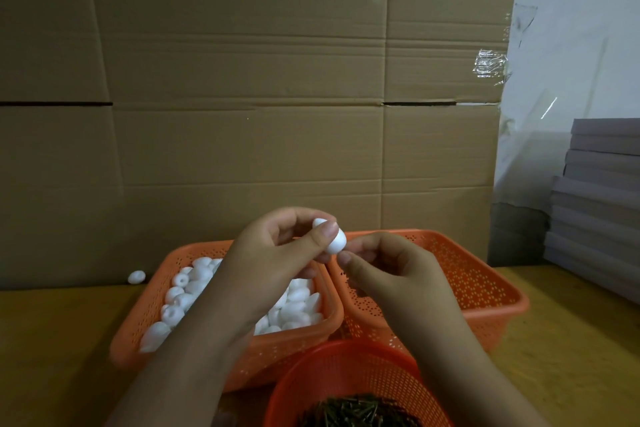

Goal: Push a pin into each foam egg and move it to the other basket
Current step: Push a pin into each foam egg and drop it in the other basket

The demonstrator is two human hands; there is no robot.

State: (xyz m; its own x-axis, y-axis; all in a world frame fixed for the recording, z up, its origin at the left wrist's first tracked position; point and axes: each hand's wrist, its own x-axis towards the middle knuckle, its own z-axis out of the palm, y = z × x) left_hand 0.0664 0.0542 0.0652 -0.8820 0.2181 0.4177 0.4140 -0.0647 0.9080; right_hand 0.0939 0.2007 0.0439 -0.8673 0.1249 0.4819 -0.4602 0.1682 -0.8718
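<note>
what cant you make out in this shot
Head view, the only one:
- Pin: none visible; the right hand has its fingertips pinched at the white foam egg gripped by the left hand, hiding anything held.
- Right orange perforated basket: much of its floor is behind the right hand.
- Round orange basket of dark pins: cut off by the bottom edge.
- Stray white egg by the cardboard: too small for detail.

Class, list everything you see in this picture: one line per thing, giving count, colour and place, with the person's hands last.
Foam eggs: many, white, left basket.
Held egg: one, white, between both hands.
Stray egg: one, white, table by cardboard.
Rectangular baskets: two, orange, side by side.
Round basket: one, orange, nearest.
Pins: many, dark, round basket.
Cardboard: brown, behind.
Stacked boards: grey, right.
Table: yellowish.
Left hand: grips egg.
Right hand: fingertips pinched at egg.
</note>
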